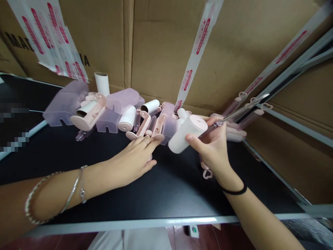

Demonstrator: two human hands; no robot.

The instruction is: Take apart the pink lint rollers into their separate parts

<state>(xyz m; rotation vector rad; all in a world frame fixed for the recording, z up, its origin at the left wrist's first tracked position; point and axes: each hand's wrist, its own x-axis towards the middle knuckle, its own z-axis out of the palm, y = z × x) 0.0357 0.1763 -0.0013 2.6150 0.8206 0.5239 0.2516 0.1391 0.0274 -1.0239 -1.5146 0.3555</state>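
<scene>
My right hand (214, 149) is closed around a white lint roller (186, 135) with a pink end cap, held tilted above the black shelf. A thin metal rod (244, 107) slants up to the right from the same hand. Below the hand hangs a pink heart-shaped loop (207, 173). My left hand (135, 159) lies palm down with its thumb apart, fingers at the pink roller holders (157, 130) in front of the pile; a small pink piece shows beneath it. Translucent purple covers (125, 99) and a white roll (127, 118) lie around these holders.
Tall cardboard (161, 52) with printed tape stands behind the pile. At the left are a larger purple cover (67, 102) and an upright white tube (102, 83). Several heart-looped handles (253, 114) lie at the right. The black shelf (169, 194) has a grey front edge.
</scene>
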